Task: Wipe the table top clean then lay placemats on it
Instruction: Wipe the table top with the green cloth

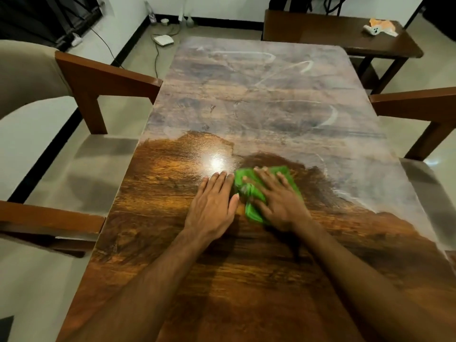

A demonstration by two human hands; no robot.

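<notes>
The long wooden table top [259,99] is dusty and pale over its far half, dark and glossy over the near half. A green cloth [249,186] lies crumpled on the wood near the middle, at the border of the two areas. My right hand [278,201] presses flat on the cloth, fingers spread over it. My left hand [214,201] lies flat on the bare wood just left of the cloth, its fingers together, touching the cloth's edge at most. No placemats are in view.
Wooden chairs with pale cushions stand at the left [81,144] and right [424,134] sides. A dark bench [333,33] at the far end carries an orange and white cloth item [381,27]. Cables and a white device [163,40] lie on the floor.
</notes>
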